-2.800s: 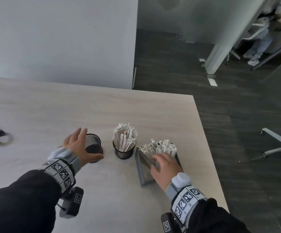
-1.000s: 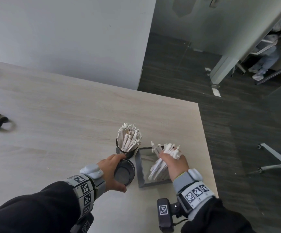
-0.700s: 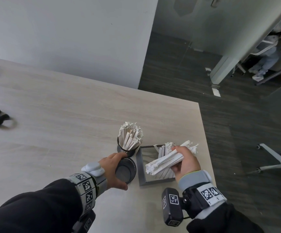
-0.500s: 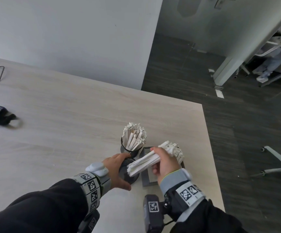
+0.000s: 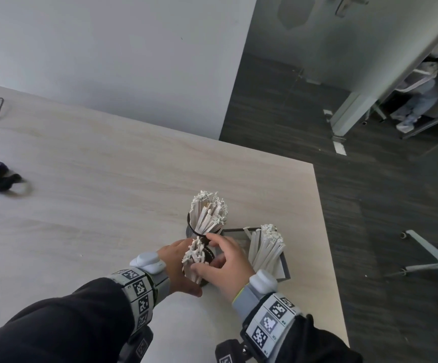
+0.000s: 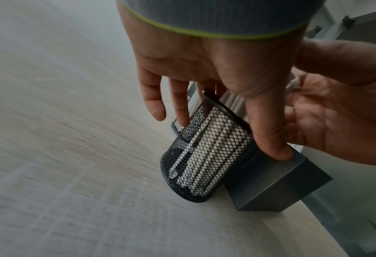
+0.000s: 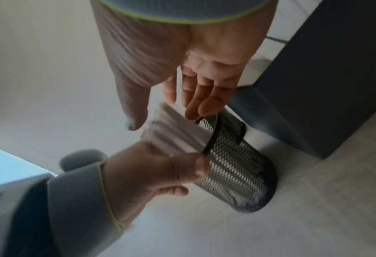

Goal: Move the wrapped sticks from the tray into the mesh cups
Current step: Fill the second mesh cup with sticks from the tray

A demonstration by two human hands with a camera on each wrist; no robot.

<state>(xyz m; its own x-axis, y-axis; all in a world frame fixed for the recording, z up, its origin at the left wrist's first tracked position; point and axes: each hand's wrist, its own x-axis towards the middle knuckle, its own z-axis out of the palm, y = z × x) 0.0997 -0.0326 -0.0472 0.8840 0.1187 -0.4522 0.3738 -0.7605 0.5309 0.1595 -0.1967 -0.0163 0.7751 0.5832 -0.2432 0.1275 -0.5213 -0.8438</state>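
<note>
Left hand (image 5: 176, 260) is wrapped around the black wire-mesh cup (image 6: 207, 156), tipping it toward the grey square tray (image 6: 277, 180) so the white paper-wrapped sticks (image 5: 195, 258) slide in easier. Right hand (image 5: 225, 263) has let go, fingers loose over the bundle now sitting in the cup. More sticks remain in the tray; the second mesh cup (image 5: 194, 231) on the pale wood bench (image 5: 94, 192) looks full.

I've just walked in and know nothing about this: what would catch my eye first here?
Probably the two hands meeting over a tilted black mesh cup, the left hand gripping it while the right hand hovers open over white wrapped sticks poking from it. Just behind stands a second cup crammed with sticks, and more lean in the grey tray at right.
</note>
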